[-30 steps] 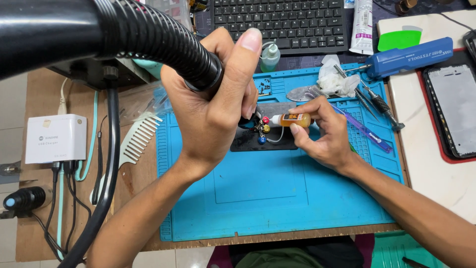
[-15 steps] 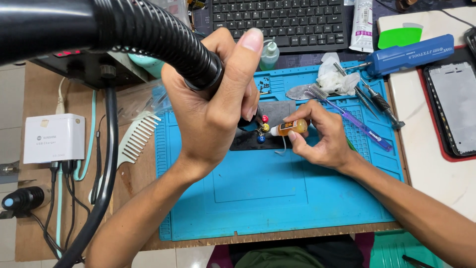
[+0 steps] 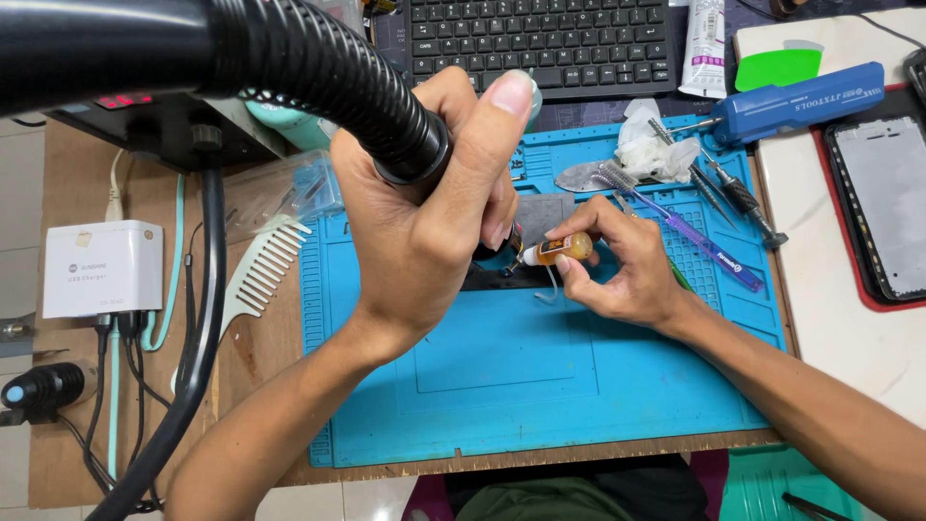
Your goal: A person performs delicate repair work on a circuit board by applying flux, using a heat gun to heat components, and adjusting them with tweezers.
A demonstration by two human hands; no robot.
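You had one black hose (image 3: 318, 77) and one small amber bottle (image 3: 562, 250). Your left hand (image 3: 424, 222) was raised and clamped around the hose end; your right hand (image 3: 622, 265) pinched the bottle above the blue mat (image 3: 540, 386).

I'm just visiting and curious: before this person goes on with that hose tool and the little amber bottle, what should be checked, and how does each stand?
1. Left hand has a firm grip on the black hose nozzle: ok.
2. Right hand pinches the small amber bottle: ok.
3. Bottle tip is near the dark part: ok.
4. Part lies on the blue mat: ok.
5. Nozzle outlet is aimed at the part: cannot tell, hidden by fingers.
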